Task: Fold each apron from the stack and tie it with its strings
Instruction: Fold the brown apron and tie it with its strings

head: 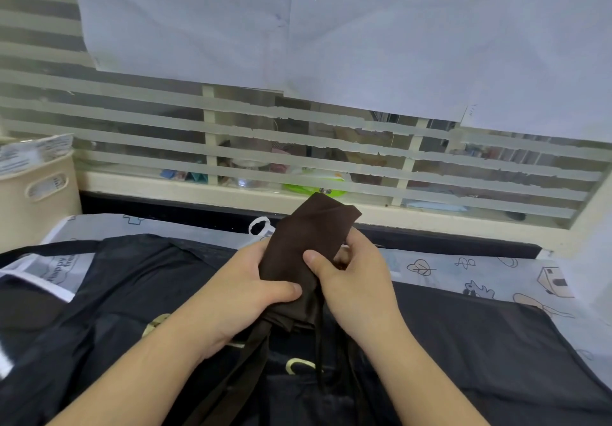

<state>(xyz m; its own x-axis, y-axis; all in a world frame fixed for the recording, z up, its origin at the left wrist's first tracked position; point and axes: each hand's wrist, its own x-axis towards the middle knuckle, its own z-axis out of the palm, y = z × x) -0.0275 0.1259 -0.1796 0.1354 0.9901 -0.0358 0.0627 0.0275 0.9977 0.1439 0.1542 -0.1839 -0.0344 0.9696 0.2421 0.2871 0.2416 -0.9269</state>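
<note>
Frosted stripes cross a window behind the table (496, 273), which wears a pale cloth printed with small leaf and house drawings. Sheets of white paper (185, 18) hang over the upper glass, and a cream plastic basket (39, 193) stands at the far left.

Black aprons (430, 333) lie spread in a loose stack across the table. Above them, held clear of the stack, is a dark brown fabric apron folded into a narrow bundle (311, 236), its far end pointing toward the window.

The left hand (238, 289) wraps the bundle from the left, thumb pressed across its lower part. The right hand (351, 276) has its grip closed on the right side, thumb on top and fingers curled behind. Thin dark brown strings (319, 342) hang from the near end toward the stack (how many is hard to tell against the black cloth).

Folding looks finished; tying appears to be the step in hand. To do it well, the left hand should keep the bundle squeezed flat so the layers do not spring open, while the right hand takes a string and winds it snugly around the middle, then knots it there.
</note>
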